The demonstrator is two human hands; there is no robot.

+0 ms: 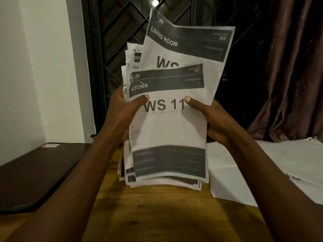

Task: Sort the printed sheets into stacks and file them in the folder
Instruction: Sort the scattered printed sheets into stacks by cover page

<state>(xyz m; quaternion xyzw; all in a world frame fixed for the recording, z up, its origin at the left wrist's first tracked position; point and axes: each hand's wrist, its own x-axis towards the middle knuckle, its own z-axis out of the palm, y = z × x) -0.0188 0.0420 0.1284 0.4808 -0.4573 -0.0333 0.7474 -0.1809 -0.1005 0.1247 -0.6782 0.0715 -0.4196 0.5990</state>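
A thick bundle of printed sheets is held up above the wooden table, its bottom edge just over the tabletop. The front sheet reads KITCHEN, WS 11. Behind it a sheet marked LIVING ROOM sticks up higher and tilts to the right. My left hand grips the bundle's left edge, thumb on the front sheet. My right hand grips the right edge, thumb beside the "11". Loose white sheets lie on the table at the right. I cannot tell which item is the folder.
A closed dark laptop or case lies at the table's left. The wooden table shows bare wood in front of me. Behind stand a white wall, a dark window with a metal grille and a brown curtain.
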